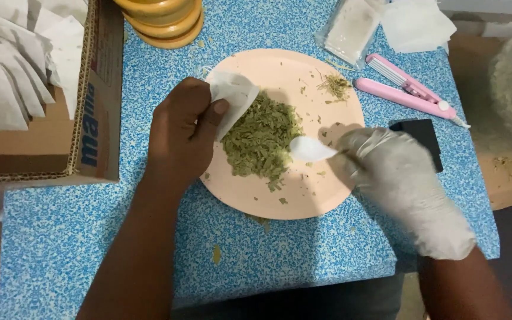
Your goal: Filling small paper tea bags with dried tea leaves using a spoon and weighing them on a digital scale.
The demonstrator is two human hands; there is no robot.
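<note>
My bare left hand (182, 133) pinches a small white paper sachet (232, 98) at the left rim of a pale pink plate (321, 189). A heap of dried green leaf flakes (260, 142) lies on the plate just right of the sachet. My right hand (395, 178), in a white glove, grips a white plastic spoon (309, 149) whose bowl hovers at the right edge of the heap. A small tuft of dry stems (335, 86) sits near the plate's far rim.
The plate rests on a blue speckled table (60, 237). A cardboard box (99, 106) of white sachets stands at left, a yellow wooden object (164, 21) at the back. A pink hand sealer (407, 89), a black device (425, 136) and clear packets (351, 26) lie at right.
</note>
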